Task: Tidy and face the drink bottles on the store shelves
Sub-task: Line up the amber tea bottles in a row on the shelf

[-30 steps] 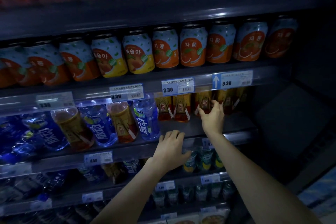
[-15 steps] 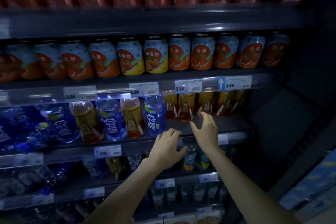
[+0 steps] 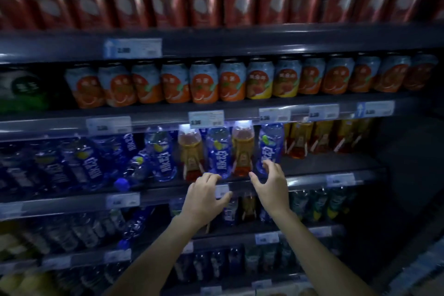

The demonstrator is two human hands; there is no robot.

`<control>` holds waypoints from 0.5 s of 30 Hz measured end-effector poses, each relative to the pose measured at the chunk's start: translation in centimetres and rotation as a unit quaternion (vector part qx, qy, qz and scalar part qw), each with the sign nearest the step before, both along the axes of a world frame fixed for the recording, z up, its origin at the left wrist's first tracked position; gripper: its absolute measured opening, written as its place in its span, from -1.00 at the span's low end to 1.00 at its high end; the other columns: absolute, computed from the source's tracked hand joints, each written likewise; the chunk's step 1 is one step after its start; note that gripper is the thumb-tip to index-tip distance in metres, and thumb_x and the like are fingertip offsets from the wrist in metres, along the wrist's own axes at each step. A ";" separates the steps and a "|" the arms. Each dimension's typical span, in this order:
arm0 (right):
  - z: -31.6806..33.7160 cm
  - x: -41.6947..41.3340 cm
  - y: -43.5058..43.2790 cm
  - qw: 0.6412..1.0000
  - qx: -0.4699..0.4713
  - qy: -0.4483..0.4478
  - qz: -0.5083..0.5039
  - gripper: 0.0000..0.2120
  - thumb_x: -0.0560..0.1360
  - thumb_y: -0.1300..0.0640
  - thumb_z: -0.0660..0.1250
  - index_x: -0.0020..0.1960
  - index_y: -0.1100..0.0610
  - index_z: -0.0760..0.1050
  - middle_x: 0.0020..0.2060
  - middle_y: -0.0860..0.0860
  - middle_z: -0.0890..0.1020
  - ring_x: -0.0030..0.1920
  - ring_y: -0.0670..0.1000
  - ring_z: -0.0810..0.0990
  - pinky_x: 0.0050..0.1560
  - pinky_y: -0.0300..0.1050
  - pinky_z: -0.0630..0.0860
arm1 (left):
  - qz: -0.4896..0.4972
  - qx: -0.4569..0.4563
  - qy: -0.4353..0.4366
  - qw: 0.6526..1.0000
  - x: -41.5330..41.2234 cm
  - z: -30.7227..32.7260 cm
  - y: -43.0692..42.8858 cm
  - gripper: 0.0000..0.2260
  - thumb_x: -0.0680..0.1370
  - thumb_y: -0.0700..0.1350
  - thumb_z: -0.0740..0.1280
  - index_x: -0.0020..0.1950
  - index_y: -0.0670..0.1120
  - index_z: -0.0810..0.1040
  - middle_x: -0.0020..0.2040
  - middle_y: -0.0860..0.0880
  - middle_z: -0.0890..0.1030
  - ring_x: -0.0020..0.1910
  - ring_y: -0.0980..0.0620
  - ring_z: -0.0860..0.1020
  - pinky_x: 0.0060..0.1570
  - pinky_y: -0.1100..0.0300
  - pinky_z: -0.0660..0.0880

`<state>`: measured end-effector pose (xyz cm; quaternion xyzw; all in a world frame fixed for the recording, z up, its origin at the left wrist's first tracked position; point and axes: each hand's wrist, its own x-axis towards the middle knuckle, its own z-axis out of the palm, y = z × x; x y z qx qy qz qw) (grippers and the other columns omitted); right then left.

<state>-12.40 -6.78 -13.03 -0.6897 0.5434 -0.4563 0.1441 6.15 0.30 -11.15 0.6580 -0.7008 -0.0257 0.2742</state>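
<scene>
Dark metal shelf (image 3: 312,179) carries upright blue plastic drink bottles (image 3: 219,151) alternating with amber tea bottles (image 3: 242,149) (others toppled at 9 o'clock). Right hand (image 3: 272,185) is spread and empty, with a blue bottle at its 12 o'clock. Left hand (image 3: 206,197) is relaxed and empty at the shelf edge.

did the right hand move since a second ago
Yes. The right hand has pulled back leftward along the shelf, from the amber tea bottles to the rightmost blue bottle at the front.

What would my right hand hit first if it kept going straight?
Likely the base of the rightmost blue bottle: the open right hand points up at it, thumb near the amber bottle beside it. Depth is hard to judge.
</scene>
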 end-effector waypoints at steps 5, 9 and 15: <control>0.0 5.1 2.3 1.000 0.015 -0.004 -0.001 -0.50 0.48 -0.01 0.42 0.32 0.19 0.42 0.16 0.06 0.52 0.19 0.05 0.50 0.18 -0.02 0.49 | 0.035 -0.001 0.028 0.999 6.1 0.0 2.3 -0.49 0.52 0.20 0.29 0.35 -0.09 0.42 0.24 0.02 0.48 0.23 0.04 0.44 0.21 0.10 0.40; 1.1 7.3 2.5 1.000 0.022 -0.010 -0.017 -0.47 0.48 -0.01 0.43 0.34 0.21 0.39 0.17 0.07 0.51 0.20 0.06 0.49 0.18 -0.06 0.48 | 0.064 -0.023 0.068 0.995 8.8 0.2 3.0 -0.49 0.52 0.18 0.30 0.35 -0.11 0.41 0.25 -0.02 0.48 0.23 0.01 0.44 0.20 0.10 0.41; 2.5 7.4 0.7 0.997 0.002 0.014 -0.081 -0.44 0.46 -0.02 0.44 0.34 0.24 0.38 0.18 0.12 0.51 0.22 0.11 0.45 0.19 0.00 0.45 | 0.100 -0.054 0.127 0.985 9.0 0.5 1.7 -0.40 0.49 0.18 0.35 0.38 -0.16 0.36 0.30 -0.09 0.43 0.29 -0.02 0.38 0.26 0.12 0.39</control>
